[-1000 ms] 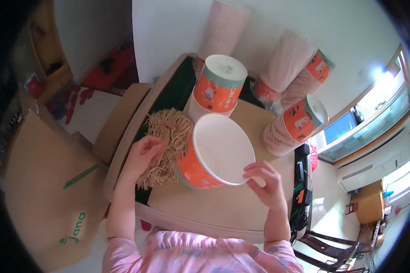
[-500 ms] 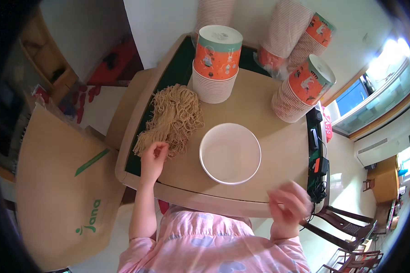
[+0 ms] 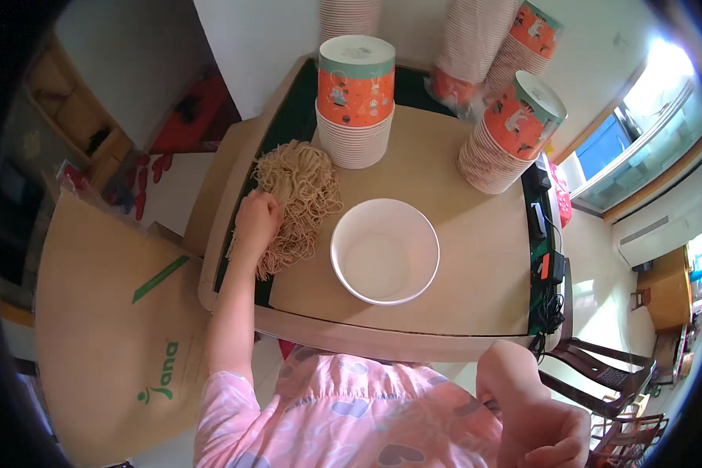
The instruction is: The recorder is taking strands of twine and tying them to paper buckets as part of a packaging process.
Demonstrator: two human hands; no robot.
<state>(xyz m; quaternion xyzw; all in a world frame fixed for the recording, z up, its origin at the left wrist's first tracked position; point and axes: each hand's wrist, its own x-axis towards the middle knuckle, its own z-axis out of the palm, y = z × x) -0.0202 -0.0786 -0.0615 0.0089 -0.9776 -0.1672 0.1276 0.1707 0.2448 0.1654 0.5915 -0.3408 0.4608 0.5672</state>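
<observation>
A loose heap of thin tan strings (image 3: 300, 183) lies on the left of the table. My left hand (image 3: 259, 221) rests on the heap's left side, its fingers curled down and closed on some strings; the fingertips are partly hidden. Right of the heap stands a white round paper bucket (image 3: 384, 251), upright, with its mouth facing up and nothing seen inside. My right hand (image 3: 552, 438) is off the table at the lower right, near my body, fingers curled in, with nothing visible in it.
Behind the strings is an upside-down stack of orange and green paper buckets (image 3: 356, 101). Another such stack (image 3: 511, 136) leans at the right, with more at the back wall. Black cords and adapters (image 3: 552, 269) line the table's right edge. A large cardboard box (image 3: 109, 327) stands at the left.
My left hand has moved up and left from the near end of the strings onto their left side. My right hand has dropped from the table's front edge to the lower right.
</observation>
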